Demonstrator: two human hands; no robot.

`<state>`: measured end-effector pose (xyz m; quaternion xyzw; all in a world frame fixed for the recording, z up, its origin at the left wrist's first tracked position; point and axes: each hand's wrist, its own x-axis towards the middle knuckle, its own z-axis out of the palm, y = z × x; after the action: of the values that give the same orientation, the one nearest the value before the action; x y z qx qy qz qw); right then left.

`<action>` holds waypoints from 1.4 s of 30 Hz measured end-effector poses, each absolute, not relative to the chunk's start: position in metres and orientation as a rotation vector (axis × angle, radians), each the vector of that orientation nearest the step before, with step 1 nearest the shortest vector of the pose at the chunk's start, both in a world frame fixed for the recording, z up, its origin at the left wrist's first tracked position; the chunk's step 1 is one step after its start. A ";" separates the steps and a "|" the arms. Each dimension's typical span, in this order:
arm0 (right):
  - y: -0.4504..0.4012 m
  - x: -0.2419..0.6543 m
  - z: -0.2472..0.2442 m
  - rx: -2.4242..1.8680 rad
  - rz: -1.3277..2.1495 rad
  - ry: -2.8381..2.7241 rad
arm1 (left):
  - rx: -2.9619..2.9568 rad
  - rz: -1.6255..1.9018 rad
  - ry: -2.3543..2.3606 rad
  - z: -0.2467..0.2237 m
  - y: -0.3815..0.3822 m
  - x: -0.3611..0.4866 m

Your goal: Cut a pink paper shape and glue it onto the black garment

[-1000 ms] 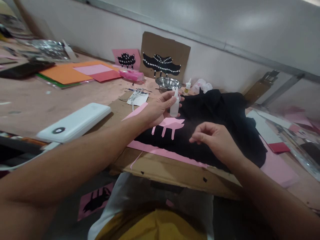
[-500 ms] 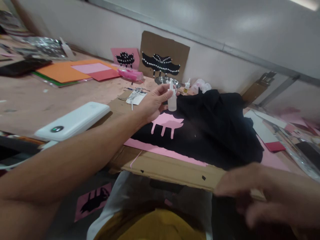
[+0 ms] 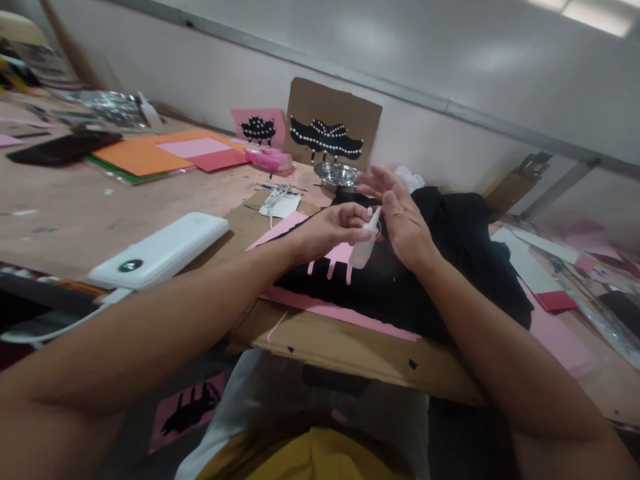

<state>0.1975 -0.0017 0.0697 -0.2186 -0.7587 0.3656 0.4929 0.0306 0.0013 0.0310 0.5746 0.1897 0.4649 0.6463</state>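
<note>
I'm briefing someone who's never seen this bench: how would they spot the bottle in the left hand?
On the table, find the dark cloth near the front edge. Above it, the left hand holds a small, whitish bottle, tilted, nozzle up. Unlike the other bottle at the back left, this one is in someone's grasp.

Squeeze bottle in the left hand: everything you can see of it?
The squeeze bottle is small, whitish, translucent and plastic-looking, with a tapered nozzle. It tilts nozzle-up, held near its top by the left hand over black cloth. The right hand, open, is beside the nozzle; contact and fill level are unclear.
</note>
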 end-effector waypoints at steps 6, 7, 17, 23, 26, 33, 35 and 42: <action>0.009 0.207 0.052 -0.565 1.109 -1.776 | 1.339 0.953 0.440 0.035 -0.006 0.030; 0.009 0.209 0.050 -0.560 1.116 -1.734 | 1.338 0.947 0.445 0.035 -0.006 0.029; 0.006 0.208 0.044 -0.707 0.859 -1.646 | 1.221 1.156 0.625 0.027 0.003 0.030; 0.002 0.212 0.030 -0.727 0.421 -1.831 | 1.092 1.352 0.664 0.029 0.008 0.029; 0.002 0.207 0.016 -0.689 0.331 -1.966 | 1.032 1.409 0.646 0.028 0.011 0.029; 0.000 0.194 0.007 -0.667 0.143 -1.872 | 0.942 1.420 0.618 0.025 0.004 0.041; -0.001 0.194 0.008 -0.720 0.262 -1.791 | 0.925 1.434 0.612 0.025 0.001 0.043; 0.004 0.190 0.007 -0.700 1.041 -1.309 | 0.906 1.426 0.597 0.025 0.004 0.040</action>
<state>0.1903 0.0036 0.0066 -0.3038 -0.5685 0.4522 0.6164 0.0403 0.0038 0.0253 0.3949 0.2600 0.6214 0.6248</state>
